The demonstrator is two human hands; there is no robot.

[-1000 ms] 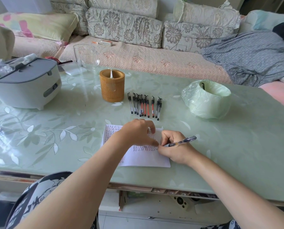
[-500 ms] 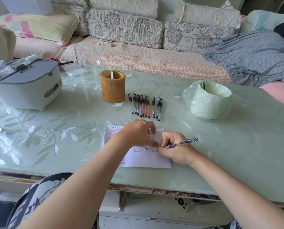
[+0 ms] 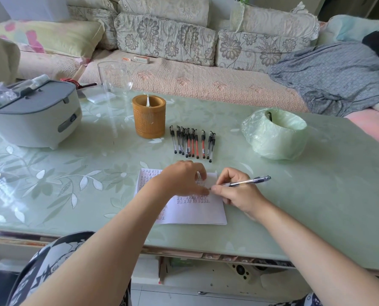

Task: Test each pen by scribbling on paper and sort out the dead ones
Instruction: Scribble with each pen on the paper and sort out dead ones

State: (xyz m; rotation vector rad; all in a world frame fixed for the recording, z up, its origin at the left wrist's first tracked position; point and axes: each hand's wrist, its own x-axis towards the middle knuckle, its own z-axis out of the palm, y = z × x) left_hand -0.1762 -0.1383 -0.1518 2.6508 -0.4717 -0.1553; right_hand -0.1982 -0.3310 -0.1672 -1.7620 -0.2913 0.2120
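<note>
Gripping hand: the right hand (image 3: 239, 193) pinches a blue-ended pen (image 3: 248, 181) between thumb and fingers, tip at the sheet.
Left hand: the left hand (image 3: 181, 181) rests on the paper (image 3: 197, 213), fingers bent; whether they hold anything I cannot tell.
Paper: flat on the green table (image 3: 316, 195), rows of marks on it.
Other pens: a row of capped pens (image 3: 193, 143) lies beyond the paper, beside the bamboo pot (image 3: 149, 117).

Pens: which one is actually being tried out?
The blue pen in the right hand, its tip at the paper; the row of pens lies beside the brown cup.
</note>
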